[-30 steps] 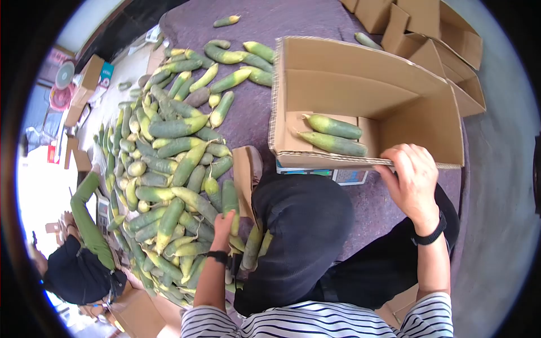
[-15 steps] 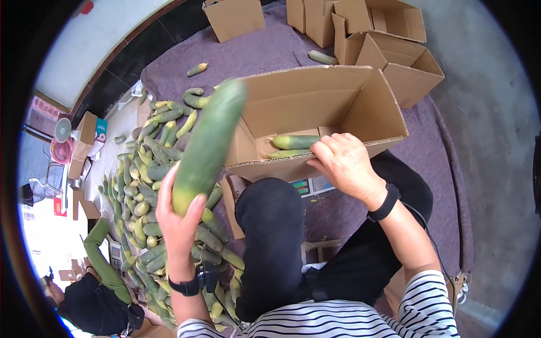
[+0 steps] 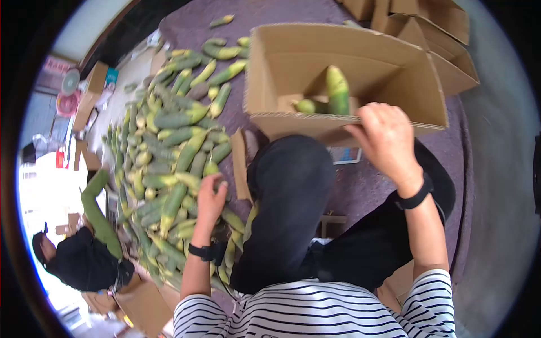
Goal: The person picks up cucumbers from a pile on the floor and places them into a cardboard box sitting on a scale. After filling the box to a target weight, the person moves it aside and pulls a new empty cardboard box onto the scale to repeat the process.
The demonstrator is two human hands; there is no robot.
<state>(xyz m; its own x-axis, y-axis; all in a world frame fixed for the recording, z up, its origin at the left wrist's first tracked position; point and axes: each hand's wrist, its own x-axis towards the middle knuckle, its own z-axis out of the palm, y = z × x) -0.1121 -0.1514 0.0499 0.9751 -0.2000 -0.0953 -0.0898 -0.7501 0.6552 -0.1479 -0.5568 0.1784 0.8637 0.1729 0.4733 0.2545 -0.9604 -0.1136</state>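
My right hand [image 3: 389, 143] grips the near rim of an open cardboard box [image 3: 293, 125], with its thumb outside and fingers over the edge. Inside the box, one green radish [image 3: 338, 93] points up with its yellowish end on top. Beside it a second radish [image 3: 309, 106] lies partly hidden behind the near wall. At the right side of a large heap, my left hand [image 3: 211, 197] has its fingers curled around a green radish [image 3: 211, 168]. Only that radish's pale end shows above the fingers.
The heap of green radishes [image 3: 169, 152] spreads along my left on a purple cloth [image 3: 394, 248]. More open cartons [image 3: 442, 50] stand at the far right. A person in a dark top with green sleeves [image 3: 84, 259] sits at the lower left, near flattened cardboard [image 3: 149, 307].
The large radish from my left hand is now in the box, and that hand has come down to the heap. My view has shifted left; my right hand still holds the rim.
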